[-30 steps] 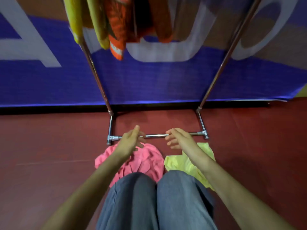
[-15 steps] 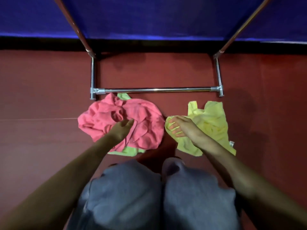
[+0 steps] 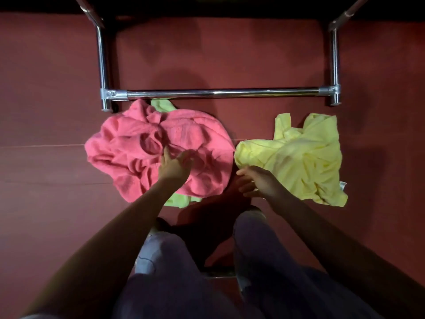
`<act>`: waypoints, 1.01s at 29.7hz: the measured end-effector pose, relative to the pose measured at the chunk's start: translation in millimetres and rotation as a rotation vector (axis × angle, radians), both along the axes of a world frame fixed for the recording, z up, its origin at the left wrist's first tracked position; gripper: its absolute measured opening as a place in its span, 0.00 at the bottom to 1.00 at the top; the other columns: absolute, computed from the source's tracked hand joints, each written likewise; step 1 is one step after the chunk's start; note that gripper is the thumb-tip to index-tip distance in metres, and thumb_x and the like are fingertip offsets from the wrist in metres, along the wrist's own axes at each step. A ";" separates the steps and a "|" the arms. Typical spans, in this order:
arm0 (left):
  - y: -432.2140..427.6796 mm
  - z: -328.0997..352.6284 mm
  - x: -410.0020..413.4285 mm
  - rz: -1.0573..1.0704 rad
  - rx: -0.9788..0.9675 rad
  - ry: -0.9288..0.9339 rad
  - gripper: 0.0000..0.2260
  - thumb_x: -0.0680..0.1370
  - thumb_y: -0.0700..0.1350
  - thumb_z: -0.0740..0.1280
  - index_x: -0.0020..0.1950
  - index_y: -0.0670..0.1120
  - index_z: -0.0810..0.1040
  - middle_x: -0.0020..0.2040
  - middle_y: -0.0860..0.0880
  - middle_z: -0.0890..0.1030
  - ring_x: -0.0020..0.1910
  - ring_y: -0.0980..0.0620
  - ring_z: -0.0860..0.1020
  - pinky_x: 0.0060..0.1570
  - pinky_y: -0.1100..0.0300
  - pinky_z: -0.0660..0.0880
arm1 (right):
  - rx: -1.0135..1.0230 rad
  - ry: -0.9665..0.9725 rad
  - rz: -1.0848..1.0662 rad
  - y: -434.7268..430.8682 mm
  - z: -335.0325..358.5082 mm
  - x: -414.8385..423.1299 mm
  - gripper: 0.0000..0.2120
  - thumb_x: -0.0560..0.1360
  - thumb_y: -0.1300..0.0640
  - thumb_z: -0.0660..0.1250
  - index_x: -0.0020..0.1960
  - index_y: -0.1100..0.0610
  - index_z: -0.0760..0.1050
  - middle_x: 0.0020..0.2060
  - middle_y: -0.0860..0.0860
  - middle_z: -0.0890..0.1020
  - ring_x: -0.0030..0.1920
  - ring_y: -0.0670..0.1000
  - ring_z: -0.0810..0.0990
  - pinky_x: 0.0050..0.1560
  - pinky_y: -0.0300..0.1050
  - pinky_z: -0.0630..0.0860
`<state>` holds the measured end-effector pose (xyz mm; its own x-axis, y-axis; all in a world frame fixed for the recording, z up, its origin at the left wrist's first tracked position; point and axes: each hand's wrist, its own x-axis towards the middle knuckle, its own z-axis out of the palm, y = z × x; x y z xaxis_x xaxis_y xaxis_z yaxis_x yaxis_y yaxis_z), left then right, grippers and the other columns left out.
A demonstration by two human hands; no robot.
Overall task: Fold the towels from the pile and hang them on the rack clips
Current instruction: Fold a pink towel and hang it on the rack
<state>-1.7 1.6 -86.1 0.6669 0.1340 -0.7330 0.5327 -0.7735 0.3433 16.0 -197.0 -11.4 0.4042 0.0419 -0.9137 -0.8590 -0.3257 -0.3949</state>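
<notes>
While left hand (image 3: 174, 168) is pressing the pink towel (image 3: 128, 143), grip unclear | right hand (image 3: 257, 183) is hovering loose, empty, beside yellow towel (image 3: 305, 157) | best: finding a corner, lifting clear.

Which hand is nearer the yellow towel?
Right. The right hand is at the near edge of the yellow towel; the left hand is on the pink towel.

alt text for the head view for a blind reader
Looking down, a person's left hand is on a crumpled pink towel and the right hand is at the edge of a crumpled yellow towel, both on a dark red floor near a chrome rack base bar.
</notes>
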 end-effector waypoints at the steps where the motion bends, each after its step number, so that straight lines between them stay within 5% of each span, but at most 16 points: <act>1: -0.6 -1.5 0.6 -0.011 0.044 0.015 0.21 0.76 0.52 0.60 0.69 0.50 0.67 0.72 0.34 0.57 0.71 0.33 0.56 0.69 0.47 0.57 | -0.001 0.001 -0.006 -0.3 -0.6 -0.8 0.12 0.78 0.56 0.55 0.40 0.54 0.73 0.33 0.50 0.75 0.26 0.43 0.75 0.25 0.31 0.71; 7: 13.6 -15.0 -1.1 -0.020 0.128 -0.145 0.17 0.73 0.42 0.66 0.61 0.41 0.68 0.62 0.37 0.68 0.58 0.35 0.71 0.53 0.42 0.70 | 0.065 0.033 -0.024 10.5 -7.3 -1.9 0.10 0.78 0.57 0.54 0.49 0.59 0.73 0.33 0.52 0.75 0.31 0.48 0.74 0.29 0.34 0.71; 10: 24.1 -13.7 2.0 0.217 -0.018 -0.219 0.13 0.70 0.36 0.67 0.54 0.36 0.70 0.48 0.35 0.76 0.45 0.37 0.77 0.44 0.48 0.71 | 0.094 0.002 -0.014 14.9 -2.9 0.5 0.12 0.79 0.56 0.53 0.51 0.60 0.73 0.35 0.52 0.76 0.33 0.48 0.74 0.32 0.36 0.71; 13: 25.4 10.9 10.0 0.484 -0.253 -0.278 0.12 0.70 0.31 0.67 0.48 0.44 0.72 0.31 0.49 0.74 0.28 0.61 0.73 0.35 0.59 0.68 | 0.085 -0.012 0.009 15.8 1.1 11.6 0.13 0.79 0.56 0.53 0.53 0.61 0.74 0.35 0.51 0.77 0.29 0.45 0.75 0.31 0.35 0.71; 17: 25.4 75.4 19.1 0.640 -0.640 -0.223 0.22 0.68 0.22 0.63 0.53 0.45 0.68 0.27 0.56 0.78 0.25 0.64 0.76 0.28 0.70 0.75 | 0.125 -0.159 0.059 17.4 34.0 29.0 0.07 0.78 0.59 0.57 0.50 0.58 0.74 0.37 0.51 0.78 0.28 0.41 0.77 0.33 0.32 0.73; 22: 23.3 167.9 39.8 0.415 -0.851 -0.245 0.31 0.67 0.23 0.64 0.62 0.50 0.66 0.31 0.57 0.79 0.31 0.62 0.77 0.32 0.70 0.75 | 0.235 -0.551 0.324 26.0 107.7 50.6 0.16 0.72 0.66 0.66 0.59 0.59 0.72 0.52 0.47 0.75 0.48 0.33 0.74 0.51 0.27 0.70; 24: 22.7 207.3 47.1 0.300 -0.878 -0.276 0.32 0.66 0.24 0.66 0.60 0.53 0.67 0.33 0.52 0.80 0.35 0.51 0.78 0.34 0.66 0.76 | 0.285 -0.652 0.393 26.7 140.9 57.5 0.21 0.71 0.66 0.67 0.63 0.59 0.71 0.57 0.45 0.71 0.52 0.28 0.71 0.54 0.21 0.65; 27: 20.6 267.0 51.7 0.182 -0.935 -0.310 0.32 0.64 0.25 0.69 0.58 0.54 0.69 0.31 0.50 0.81 0.32 0.54 0.79 0.36 0.64 0.77 | 0.278 -0.772 0.551 23.3 183.1 62.6 0.20 0.70 0.65 0.68 0.62 0.59 0.72 0.61 0.48 0.69 0.62 0.39 0.66 0.60 0.20 0.57; 30: 20.5 316.3 53.7 0.064 -0.947 -0.331 0.33 0.66 0.24 0.67 0.61 0.52 0.66 0.28 0.50 0.81 0.28 0.59 0.78 0.32 0.68 0.76 | 0.210 -0.874 0.637 21.3 212.1 63.7 0.15 0.68 0.66 0.70 0.55 0.64 0.76 0.59 0.53 0.72 0.61 0.46 0.68 0.59 0.22 0.58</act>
<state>52.0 22.1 230.3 0.8686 -0.3651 -0.3350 0.3299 -0.0783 0.9408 79.7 -175.7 200.8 0.7568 0.5938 -0.2733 0.0454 -0.4649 -0.8842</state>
